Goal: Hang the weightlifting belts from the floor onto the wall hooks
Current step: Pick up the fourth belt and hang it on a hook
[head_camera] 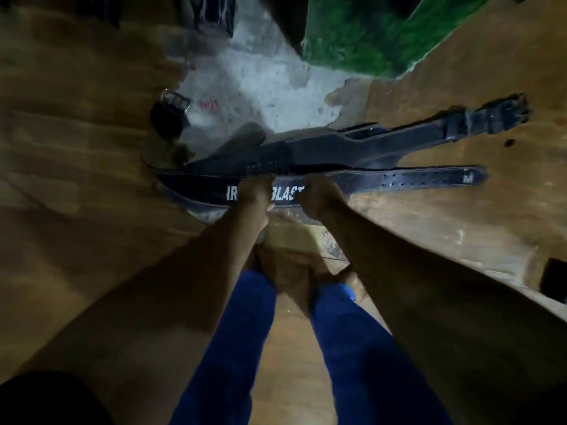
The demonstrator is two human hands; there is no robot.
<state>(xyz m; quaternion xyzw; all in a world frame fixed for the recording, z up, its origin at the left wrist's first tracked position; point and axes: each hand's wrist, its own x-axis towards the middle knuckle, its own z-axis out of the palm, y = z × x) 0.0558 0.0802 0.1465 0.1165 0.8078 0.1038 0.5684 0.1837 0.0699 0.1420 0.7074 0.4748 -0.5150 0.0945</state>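
Note:
Two dark weightlifting belts lie across the floor below me. The nearer belt [399,180] carries white lettering and a row of holes toward its right end. My left hand [256,194] and my right hand [319,196] are both curled over its wide middle part, side by side, gripping its top edge. Behind it lies a second black belt [383,142] with its buckle end at the far right. A third rolled strap with a metal buckle [170,113] lies to the left. No wall hooks are visible.
The floor is brown sheeting [76,179], torn open over a pale concrete patch [254,84]. A green mat [368,35] lies at the top right. My blue trouser legs [233,348] and bare feet stand just behind the belts. A small dark object [553,279] sits at the right edge.

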